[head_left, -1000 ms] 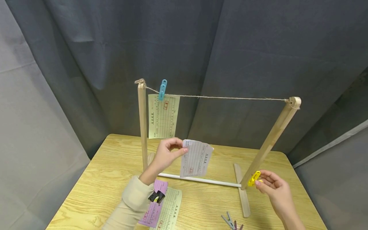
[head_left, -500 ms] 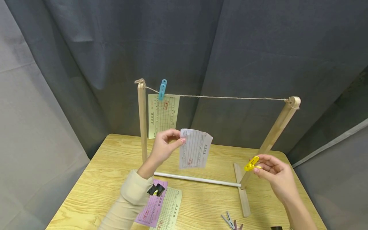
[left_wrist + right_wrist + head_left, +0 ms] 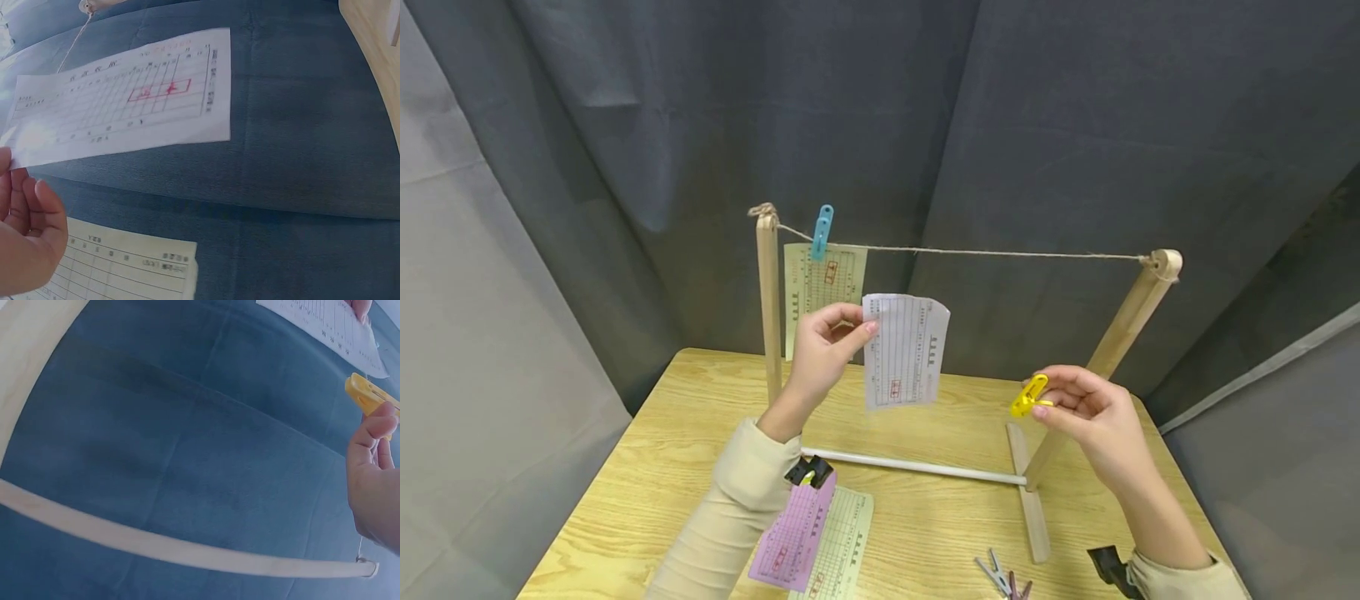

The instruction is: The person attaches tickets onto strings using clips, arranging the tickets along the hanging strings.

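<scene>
My left hand (image 3: 822,354) pinches the upper left edge of a pale lilac printed slip (image 3: 904,354), which hangs below the twine (image 3: 970,252) without touching it. In the left wrist view the slip (image 3: 125,103) shows a red stamp. My right hand (image 3: 1097,417) holds a yellow clothespin (image 3: 1030,395) between thumb and fingers, in front of the right post. The same yellow clothespin (image 3: 372,397) points toward the slip in the right wrist view. Left of the slip, a blue clothespin (image 3: 822,233) fastens a pale green slip (image 3: 808,283) on the twine, partly hidden by my left hand.
Two wooden posts (image 3: 769,308) and a white crossbar (image 3: 917,465) form the frame. On the table (image 3: 647,467) lie a purple slip (image 3: 797,533) overlapping a green slip (image 3: 846,533). Grey (image 3: 995,575) and dark purple clothespins (image 3: 1018,588) lie near the front. A dark curtain (image 3: 1060,125) stands behind.
My left hand has raised the lilac slip toward the twine. My right hand has moved up and left with the yellow clothespin. The hanging green slip stays in place.
</scene>
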### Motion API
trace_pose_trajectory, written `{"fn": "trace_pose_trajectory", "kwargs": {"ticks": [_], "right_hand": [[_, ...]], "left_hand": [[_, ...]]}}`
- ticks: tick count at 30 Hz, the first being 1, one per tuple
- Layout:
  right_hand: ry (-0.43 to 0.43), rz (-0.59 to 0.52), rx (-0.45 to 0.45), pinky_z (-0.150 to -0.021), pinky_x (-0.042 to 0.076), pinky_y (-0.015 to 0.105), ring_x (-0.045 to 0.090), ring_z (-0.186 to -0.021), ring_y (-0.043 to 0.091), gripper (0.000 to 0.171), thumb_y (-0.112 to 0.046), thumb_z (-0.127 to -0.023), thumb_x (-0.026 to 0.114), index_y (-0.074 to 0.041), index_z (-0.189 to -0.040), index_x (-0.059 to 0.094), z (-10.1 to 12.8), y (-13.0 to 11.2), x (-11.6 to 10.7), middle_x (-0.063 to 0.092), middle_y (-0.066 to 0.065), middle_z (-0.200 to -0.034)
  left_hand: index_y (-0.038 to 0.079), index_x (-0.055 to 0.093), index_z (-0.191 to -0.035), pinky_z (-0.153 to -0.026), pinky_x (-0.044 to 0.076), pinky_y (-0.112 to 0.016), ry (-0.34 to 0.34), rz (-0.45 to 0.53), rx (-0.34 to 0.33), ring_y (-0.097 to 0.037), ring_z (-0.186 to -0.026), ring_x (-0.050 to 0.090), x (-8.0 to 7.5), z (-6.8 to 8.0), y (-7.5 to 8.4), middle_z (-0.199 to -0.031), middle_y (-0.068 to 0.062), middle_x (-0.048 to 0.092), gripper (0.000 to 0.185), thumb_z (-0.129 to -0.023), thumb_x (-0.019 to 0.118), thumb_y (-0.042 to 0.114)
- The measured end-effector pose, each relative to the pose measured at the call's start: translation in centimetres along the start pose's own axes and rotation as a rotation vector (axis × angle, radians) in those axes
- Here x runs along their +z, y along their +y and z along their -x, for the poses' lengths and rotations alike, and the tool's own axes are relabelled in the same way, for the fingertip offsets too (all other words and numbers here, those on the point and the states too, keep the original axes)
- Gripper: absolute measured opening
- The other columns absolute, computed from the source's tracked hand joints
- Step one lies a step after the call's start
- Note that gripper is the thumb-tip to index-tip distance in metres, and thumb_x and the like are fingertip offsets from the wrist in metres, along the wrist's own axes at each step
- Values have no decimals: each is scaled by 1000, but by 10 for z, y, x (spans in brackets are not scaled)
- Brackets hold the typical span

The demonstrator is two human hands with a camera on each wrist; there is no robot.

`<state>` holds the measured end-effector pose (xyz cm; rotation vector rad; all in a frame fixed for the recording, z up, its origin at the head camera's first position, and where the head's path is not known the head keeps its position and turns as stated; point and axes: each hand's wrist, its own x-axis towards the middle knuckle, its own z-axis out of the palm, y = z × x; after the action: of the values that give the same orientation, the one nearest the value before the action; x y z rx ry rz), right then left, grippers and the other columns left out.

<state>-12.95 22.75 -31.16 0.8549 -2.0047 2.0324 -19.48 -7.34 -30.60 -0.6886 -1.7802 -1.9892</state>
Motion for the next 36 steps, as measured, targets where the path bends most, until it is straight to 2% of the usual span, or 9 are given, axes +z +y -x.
{"fn": "trace_pose_trajectory", "kwargs": {"ticks": [11,14,22,29,36], "right_hand": [[-21,-49,-43,-63,51,19,63,-76,12,30,20,-77,58,6,-103,58,-29,-13,6,66,7,-97],[-2,-80,-44,-61,51,19,62,-75,13,31,21,-76,58,6,-103,59,-37,-20,8,66,8,-96],[44,-80,-41,-61,51,21,61,-70,14,34,25,-72,57,5,-99,62,-63,-46,19,66,10,-88],[15,-95,-88,-60,51,20,60,-66,14,34,24,-72,58,5,-99,63,-87,-65,28,65,9,-84],[-14,-109,-106,-58,49,20,60,-66,14,30,21,-74,59,5,-99,62,-108,-76,34,65,9,-84]], "left_hand": [[-15,60,-86,-62,50,-21,83,-27,-7,-10,-66,59,2,-17,9,-83,-18,63,9,-81,61,-8],[-15,60,-87,-62,50,-22,95,-24,1,-11,-67,59,2,-20,9,-83,-17,64,9,-81,60,-8],[-16,59,-86,-59,48,-19,139,19,8,-8,-65,57,4,-28,8,-77,-6,65,10,-80,60,-9],[-16,60,-88,-59,47,-19,155,9,-3,-8,-65,57,5,-32,8,-79,-11,65,12,-81,60,-7],[-15,61,-89,-58,47,-18,192,3,-22,-8,-66,57,6,-33,7,-79,-11,65,12,-81,61,-6]]}}
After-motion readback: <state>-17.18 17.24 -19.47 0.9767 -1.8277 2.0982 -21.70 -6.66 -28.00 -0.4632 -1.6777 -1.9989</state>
